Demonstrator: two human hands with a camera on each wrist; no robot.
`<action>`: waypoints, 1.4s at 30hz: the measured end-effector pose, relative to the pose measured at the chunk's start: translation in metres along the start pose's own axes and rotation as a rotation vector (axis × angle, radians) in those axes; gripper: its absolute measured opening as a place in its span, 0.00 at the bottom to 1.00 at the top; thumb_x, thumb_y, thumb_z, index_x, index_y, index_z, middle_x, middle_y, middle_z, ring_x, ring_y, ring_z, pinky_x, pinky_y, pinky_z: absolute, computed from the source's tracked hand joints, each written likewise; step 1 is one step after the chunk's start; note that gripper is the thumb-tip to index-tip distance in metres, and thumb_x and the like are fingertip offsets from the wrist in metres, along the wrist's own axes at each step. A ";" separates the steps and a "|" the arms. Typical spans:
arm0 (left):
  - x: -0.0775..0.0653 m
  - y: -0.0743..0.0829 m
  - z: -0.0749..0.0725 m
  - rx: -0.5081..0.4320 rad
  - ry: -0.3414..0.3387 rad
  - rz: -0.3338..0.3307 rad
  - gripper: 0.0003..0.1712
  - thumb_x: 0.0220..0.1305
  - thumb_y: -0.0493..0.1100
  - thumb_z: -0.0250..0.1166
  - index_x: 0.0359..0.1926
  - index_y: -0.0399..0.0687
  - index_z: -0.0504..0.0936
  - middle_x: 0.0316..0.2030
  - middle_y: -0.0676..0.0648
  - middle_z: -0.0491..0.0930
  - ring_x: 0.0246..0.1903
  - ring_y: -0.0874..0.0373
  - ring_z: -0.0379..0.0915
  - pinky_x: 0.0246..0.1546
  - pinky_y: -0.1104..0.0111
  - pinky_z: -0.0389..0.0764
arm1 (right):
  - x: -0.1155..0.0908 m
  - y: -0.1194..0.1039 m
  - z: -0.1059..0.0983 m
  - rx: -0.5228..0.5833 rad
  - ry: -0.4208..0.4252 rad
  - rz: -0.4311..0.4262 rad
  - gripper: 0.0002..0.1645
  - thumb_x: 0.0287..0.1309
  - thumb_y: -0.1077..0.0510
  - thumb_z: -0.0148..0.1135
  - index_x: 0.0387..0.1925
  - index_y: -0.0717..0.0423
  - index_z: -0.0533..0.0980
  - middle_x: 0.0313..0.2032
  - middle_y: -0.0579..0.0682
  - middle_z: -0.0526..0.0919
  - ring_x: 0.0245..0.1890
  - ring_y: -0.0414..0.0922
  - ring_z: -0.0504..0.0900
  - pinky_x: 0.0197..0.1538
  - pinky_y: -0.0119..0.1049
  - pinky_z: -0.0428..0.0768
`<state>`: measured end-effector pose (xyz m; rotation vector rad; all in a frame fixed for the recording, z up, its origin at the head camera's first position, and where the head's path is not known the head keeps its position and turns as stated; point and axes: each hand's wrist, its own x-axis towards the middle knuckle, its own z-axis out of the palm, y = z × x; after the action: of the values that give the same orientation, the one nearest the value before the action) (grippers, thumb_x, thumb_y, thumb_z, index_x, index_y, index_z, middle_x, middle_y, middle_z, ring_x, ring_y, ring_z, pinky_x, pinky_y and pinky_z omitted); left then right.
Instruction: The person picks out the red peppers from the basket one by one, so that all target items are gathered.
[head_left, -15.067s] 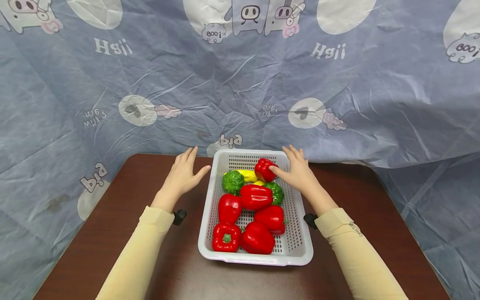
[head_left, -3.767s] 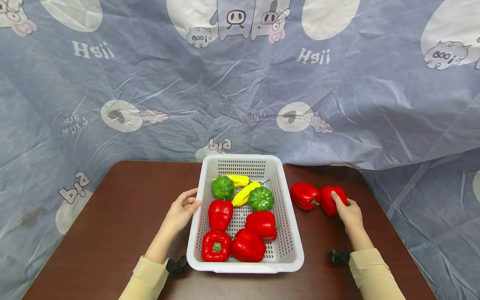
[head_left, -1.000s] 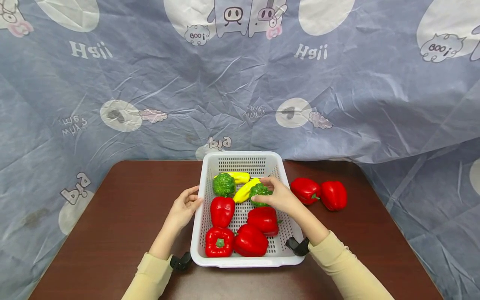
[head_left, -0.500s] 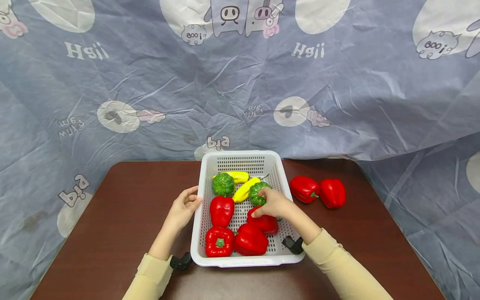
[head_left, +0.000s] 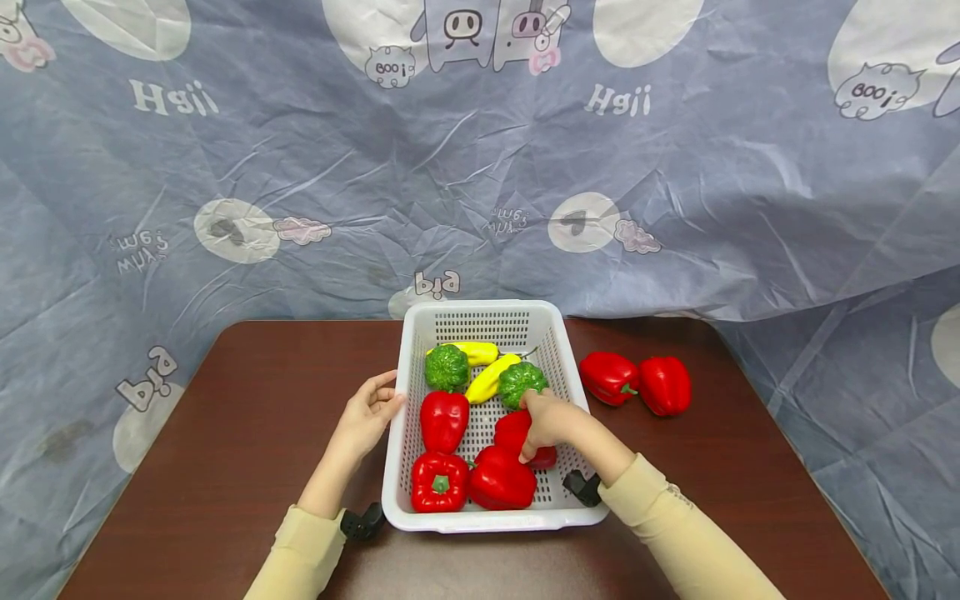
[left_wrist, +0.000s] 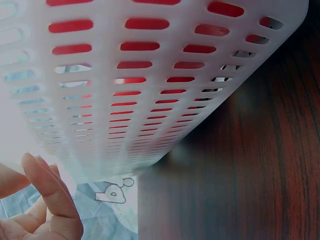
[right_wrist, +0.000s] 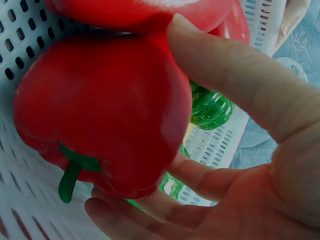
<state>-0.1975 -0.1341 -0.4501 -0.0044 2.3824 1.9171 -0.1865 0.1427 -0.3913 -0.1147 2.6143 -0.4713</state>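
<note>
table [head_left: 285,387]; right wrist view reveals pepper stem [right_wrist: 71,180]

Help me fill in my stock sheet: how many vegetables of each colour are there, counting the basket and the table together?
Red bell peppers: 6 (4 in the white basket, 2 on the table)
Green vegetables: 2 (both in the basket)
Yellow vegetables: 2 (both in the basket)
Total: 10
</note>
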 end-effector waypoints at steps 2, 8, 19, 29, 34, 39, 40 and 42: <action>0.000 0.000 0.000 -0.002 0.002 -0.002 0.29 0.66 0.33 0.63 0.67 0.38 0.68 0.41 0.39 0.79 0.30 0.67 0.75 0.33 0.75 0.76 | 0.001 0.000 0.001 -0.008 0.000 -0.002 0.44 0.34 0.59 0.83 0.55 0.64 0.72 0.47 0.60 0.74 0.45 0.50 0.73 0.50 0.48 0.78; 0.000 0.000 0.000 -0.016 0.005 0.001 0.29 0.66 0.33 0.63 0.67 0.37 0.68 0.41 0.38 0.79 0.29 0.67 0.75 0.32 0.75 0.76 | 0.002 0.000 0.002 -0.014 0.019 -0.013 0.42 0.33 0.60 0.83 0.53 0.64 0.72 0.46 0.58 0.75 0.45 0.49 0.73 0.51 0.46 0.78; -0.002 0.001 0.001 -0.023 0.003 -0.006 0.29 0.66 0.34 0.63 0.67 0.37 0.68 0.42 0.38 0.79 0.30 0.68 0.74 0.34 0.76 0.76 | -0.006 0.006 -0.008 0.075 0.068 -0.078 0.41 0.36 0.57 0.81 0.53 0.64 0.72 0.46 0.57 0.78 0.45 0.51 0.77 0.49 0.46 0.81; -0.002 -0.001 0.001 -0.006 0.008 -0.011 0.29 0.67 0.35 0.63 0.68 0.39 0.68 0.43 0.38 0.79 0.31 0.67 0.76 0.36 0.76 0.77 | -0.020 0.012 -0.026 0.263 0.172 -0.144 0.40 0.41 0.55 0.78 0.57 0.63 0.71 0.49 0.58 0.79 0.45 0.51 0.79 0.48 0.47 0.81; -0.002 -0.001 0.000 -0.005 0.002 -0.024 0.30 0.67 0.35 0.63 0.68 0.41 0.67 0.43 0.39 0.79 0.32 0.67 0.76 0.37 0.76 0.77 | -0.026 0.017 -0.033 0.350 0.246 -0.154 0.44 0.42 0.53 0.77 0.60 0.62 0.68 0.53 0.60 0.77 0.48 0.54 0.78 0.47 0.48 0.82; -0.002 -0.001 0.000 -0.003 0.000 -0.021 0.30 0.67 0.35 0.63 0.68 0.40 0.67 0.43 0.38 0.79 0.33 0.66 0.76 0.37 0.76 0.77 | -0.032 0.025 -0.042 0.450 0.300 -0.176 0.45 0.46 0.52 0.76 0.63 0.62 0.66 0.57 0.62 0.76 0.54 0.58 0.77 0.48 0.49 0.83; -0.002 -0.001 0.000 -0.004 -0.001 -0.020 0.30 0.67 0.35 0.63 0.68 0.40 0.67 0.43 0.38 0.79 0.33 0.66 0.76 0.37 0.76 0.77 | -0.034 0.027 -0.044 0.477 0.307 -0.178 0.45 0.48 0.51 0.75 0.64 0.62 0.65 0.57 0.63 0.76 0.54 0.59 0.77 0.48 0.49 0.83; -0.002 -0.001 0.000 -0.009 -0.002 -0.020 0.30 0.67 0.35 0.63 0.68 0.40 0.67 0.44 0.38 0.79 0.33 0.66 0.76 0.37 0.76 0.77 | -0.037 0.032 -0.049 0.527 0.323 -0.171 0.45 0.50 0.51 0.74 0.65 0.62 0.64 0.58 0.63 0.76 0.55 0.59 0.77 0.50 0.48 0.82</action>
<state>-0.1955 -0.1339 -0.4506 -0.0266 2.3630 1.9186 -0.1768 0.1941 -0.3459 -0.0924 2.6927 -1.3151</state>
